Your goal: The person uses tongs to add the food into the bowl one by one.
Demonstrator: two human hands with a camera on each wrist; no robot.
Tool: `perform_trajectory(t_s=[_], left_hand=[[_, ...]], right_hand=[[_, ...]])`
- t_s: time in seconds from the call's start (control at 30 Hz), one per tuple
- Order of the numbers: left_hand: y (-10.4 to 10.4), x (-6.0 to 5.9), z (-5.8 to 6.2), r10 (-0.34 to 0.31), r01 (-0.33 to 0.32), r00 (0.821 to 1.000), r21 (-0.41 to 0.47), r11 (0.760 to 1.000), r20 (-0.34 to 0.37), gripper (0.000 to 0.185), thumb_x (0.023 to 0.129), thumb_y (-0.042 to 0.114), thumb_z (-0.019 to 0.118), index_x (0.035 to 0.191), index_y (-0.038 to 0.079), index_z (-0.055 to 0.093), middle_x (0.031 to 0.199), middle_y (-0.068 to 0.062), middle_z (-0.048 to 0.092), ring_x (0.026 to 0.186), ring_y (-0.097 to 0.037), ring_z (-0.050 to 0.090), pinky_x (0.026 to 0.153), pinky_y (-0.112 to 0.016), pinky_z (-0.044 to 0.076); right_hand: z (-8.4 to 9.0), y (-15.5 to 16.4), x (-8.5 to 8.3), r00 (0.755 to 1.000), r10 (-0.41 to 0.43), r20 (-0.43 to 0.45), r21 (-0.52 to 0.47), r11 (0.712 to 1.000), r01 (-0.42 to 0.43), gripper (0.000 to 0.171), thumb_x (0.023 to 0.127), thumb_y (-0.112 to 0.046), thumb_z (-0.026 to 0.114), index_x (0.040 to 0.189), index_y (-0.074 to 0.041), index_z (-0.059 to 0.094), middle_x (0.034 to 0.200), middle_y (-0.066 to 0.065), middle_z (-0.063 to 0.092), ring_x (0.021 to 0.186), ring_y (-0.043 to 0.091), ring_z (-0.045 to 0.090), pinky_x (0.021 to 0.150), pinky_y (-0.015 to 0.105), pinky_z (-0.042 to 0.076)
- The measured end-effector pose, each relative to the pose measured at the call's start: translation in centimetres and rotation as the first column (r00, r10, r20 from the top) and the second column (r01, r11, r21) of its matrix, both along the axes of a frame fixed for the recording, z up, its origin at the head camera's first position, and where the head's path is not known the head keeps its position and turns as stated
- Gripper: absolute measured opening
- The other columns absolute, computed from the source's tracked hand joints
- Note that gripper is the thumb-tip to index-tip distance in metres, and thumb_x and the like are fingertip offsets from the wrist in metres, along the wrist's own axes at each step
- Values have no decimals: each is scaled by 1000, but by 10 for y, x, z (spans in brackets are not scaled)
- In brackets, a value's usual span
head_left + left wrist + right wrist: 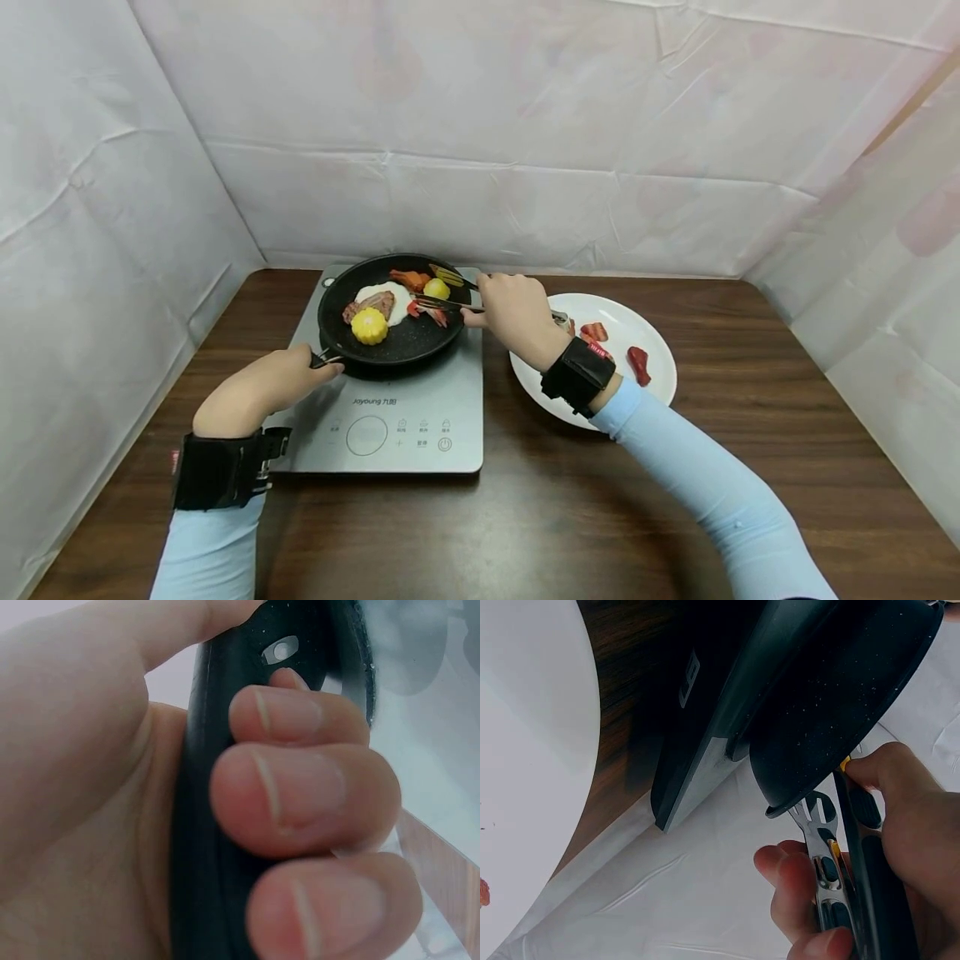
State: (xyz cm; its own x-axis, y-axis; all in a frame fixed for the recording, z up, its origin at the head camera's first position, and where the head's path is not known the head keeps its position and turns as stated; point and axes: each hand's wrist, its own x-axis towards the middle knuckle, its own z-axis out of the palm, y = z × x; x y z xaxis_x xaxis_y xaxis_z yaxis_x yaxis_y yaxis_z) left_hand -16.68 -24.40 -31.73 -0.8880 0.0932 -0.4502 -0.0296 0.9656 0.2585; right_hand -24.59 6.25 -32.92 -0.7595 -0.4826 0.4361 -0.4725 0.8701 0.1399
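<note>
While the left hand wraps the frying pan handle to steady the frying pan on the induction cooker, right hand squeezing tongs around a red piece beside the white plate.

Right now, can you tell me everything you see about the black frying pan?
The frying pan is round, black and speckled, like non-stick metal. It sits flat on the grey induction cooker. The left hand grips its black handle. Inside lie a white fried egg, brown meat, yellow corn and other small food pieces. Tongs held by the right hand reach over its right rim.
</note>
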Motion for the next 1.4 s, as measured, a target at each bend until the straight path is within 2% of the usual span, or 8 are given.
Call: perform_trajectory(t_s=[0.2, 0.43, 0.53, 0.73, 1.07, 1.2, 1.33, 1.4], left_hand=[[-3, 0, -1, -1, 1, 1000, -1, 1000, -5, 77, 108, 46, 39, 134, -26, 40, 129, -44, 55, 109, -48, 65, 86, -55, 56], [-1, 0, -1, -1, 1, 1000, 16, 1000, -15, 74, 108, 46, 41, 130, -24, 45, 122, -39, 60, 99, -38, 66, 81, -51, 56], [1, 0, -1, -2, 2, 1000, 7, 1000, -20, 76, 108, 47, 41, 132, -25, 43, 125, -41, 58, 104, -42, 66, 84, -53, 56], [1, 1, -1, 9, -9, 1000, 2, 1000, -15, 76, 108, 47, 40, 133, -24, 42, 126, -41, 58, 105, -42, 66, 85, -54, 56], [2, 2, -1, 11, -11, 1000, 7, 1000, -25, 73, 107, 45, 42, 131, -24, 43, 120, -38, 61, 96, -36, 66, 81, -52, 56], [2, 3, -1, 8, -8, 1000, 0, 1000, -26, 74, 107, 45, 41, 131, -25, 43, 121, -39, 61, 99, -38, 67, 83, -53, 56], [1, 2, -1, 12, -12, 1000, 1, 1000, -26, 74, 107, 46, 41, 131, -24, 44, 121, -38, 61, 99, -38, 67, 82, -52, 56], [1, 2, -1, 15, -15, 1000, 0, 1000, -25, 74, 108, 46, 41, 132, -24, 44, 121, -38, 61, 99, -39, 67, 82, -52, 57]], right_hand=[[1, 0, 2, 999, 18, -26, -5, 1000, -18, 42, 91, -47, 72, 78, -9, 61, 61, 3, 56, 51, 23, 59, 45, 38, 49], [1, 3, 4, 998, 22, -59, -5, 1000, -23, 42, 89, -47, 74, 76, -9, 62, 60, 4, 56, 50, 23, 59, 44, 38, 49], [1, 4, 5, 997, 23, -67, -10, 1000, -24, 43, 89, -47, 75, 75, -9, 61, 58, 3, 55, 50, 22, 58, 44, 38, 48], [-2, 6, 4, 996, 33, -78, -9, 999, -34, 43, 88, -48, 75, 78, -9, 62, 59, 3, 56, 50, 21, 59, 44, 37, 48], [-6, 7, 5, 996, 34, -87, -16, 999, -36, 42, 88, -48, 75, 80, -9, 62, 59, 2, 57, 50, 22, 59, 43, 37, 47], [-6, 7, 5, 998, 26, -56, -30, 999, -28, 43, 89, -49, 74, 80, -8, 61, 59, 2, 55, 49, 22, 57, 41, 34, 40], [-3, 7, 6, 999, 1, 34, -47, 999, 1, 45, 91, -50, 72, 80, -8, 60, 58, 3, 54, 48, 22, 56, 40, 30, 30], [0, 7, 7, 996, -11, 84, -54, 998, 15, 45, 92, -51, 71, 82, -7, 61, 59, 4, 55, 50, 24, 58, 40, 32, 34]])
